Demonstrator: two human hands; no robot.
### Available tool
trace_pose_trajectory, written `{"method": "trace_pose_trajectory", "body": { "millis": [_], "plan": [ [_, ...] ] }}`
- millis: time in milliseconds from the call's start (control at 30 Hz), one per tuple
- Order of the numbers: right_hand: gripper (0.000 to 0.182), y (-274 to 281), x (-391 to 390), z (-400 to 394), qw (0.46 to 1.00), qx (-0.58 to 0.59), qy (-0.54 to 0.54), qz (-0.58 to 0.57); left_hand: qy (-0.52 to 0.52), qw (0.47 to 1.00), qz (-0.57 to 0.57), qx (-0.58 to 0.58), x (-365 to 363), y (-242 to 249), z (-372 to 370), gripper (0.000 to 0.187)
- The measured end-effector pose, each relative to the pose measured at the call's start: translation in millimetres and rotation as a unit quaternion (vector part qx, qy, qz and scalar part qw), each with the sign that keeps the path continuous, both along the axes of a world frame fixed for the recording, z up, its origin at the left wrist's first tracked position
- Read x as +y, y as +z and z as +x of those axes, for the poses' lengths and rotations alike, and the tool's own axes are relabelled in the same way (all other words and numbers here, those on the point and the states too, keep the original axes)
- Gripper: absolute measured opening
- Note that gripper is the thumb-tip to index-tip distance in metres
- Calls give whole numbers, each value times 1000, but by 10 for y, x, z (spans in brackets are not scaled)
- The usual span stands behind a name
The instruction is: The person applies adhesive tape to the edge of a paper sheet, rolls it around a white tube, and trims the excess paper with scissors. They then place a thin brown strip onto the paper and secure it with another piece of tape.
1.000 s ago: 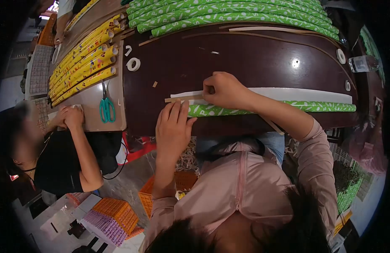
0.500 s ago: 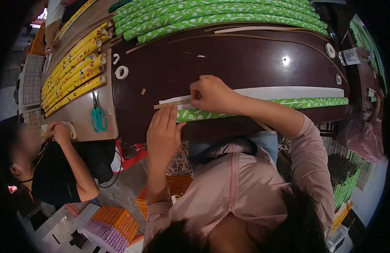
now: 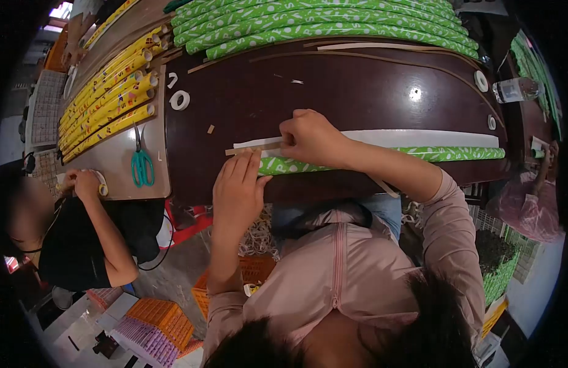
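Observation:
A green patterned roll (image 3: 449, 153) with a white flap (image 3: 419, 138) along its far side lies near the front edge of the dark table. My left hand (image 3: 238, 187) rests flat at the roll's left end, its fingers together and stretched over the end of a thin brown strip (image 3: 247, 150). Just to the right, my right hand (image 3: 308, 136) is curled closed on the brown strip above the flap. Its fingertips are partly hidden. My right forearm crosses over the roll and covers part of it.
Green rolls (image 3: 327, 27) lie along the back. At the left are yellow rolls (image 3: 112, 95), teal scissors (image 3: 142, 165) and a seated co-worker (image 3: 81, 233). Tape rolls (image 3: 180, 100) and a bottle (image 3: 517, 90) stand near the sides. Another person (image 3: 529, 202) is at the right.
Both my hands stay in nearly the same place on the strip and roll. The view has shifted slightly. The left co-worker's hands have moved a little.

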State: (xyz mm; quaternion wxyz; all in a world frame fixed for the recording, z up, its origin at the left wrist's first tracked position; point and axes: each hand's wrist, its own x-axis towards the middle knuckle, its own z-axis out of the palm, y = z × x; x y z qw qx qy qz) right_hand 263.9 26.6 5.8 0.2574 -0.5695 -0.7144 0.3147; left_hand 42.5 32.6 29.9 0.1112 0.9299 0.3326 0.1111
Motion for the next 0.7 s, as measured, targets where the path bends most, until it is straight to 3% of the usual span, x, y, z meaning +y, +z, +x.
{"method": "trace_pose_trajectory", "body": {
  "millis": [500,700],
  "plan": [
    [18,22,16,-20,999,-45,3,12,-12,1000,-26,6,41,10,-19,46],
    [17,67,-27,6,991,-125,-12,33,-5,999,-34,8,33,15,-15,45]
  ]
}}
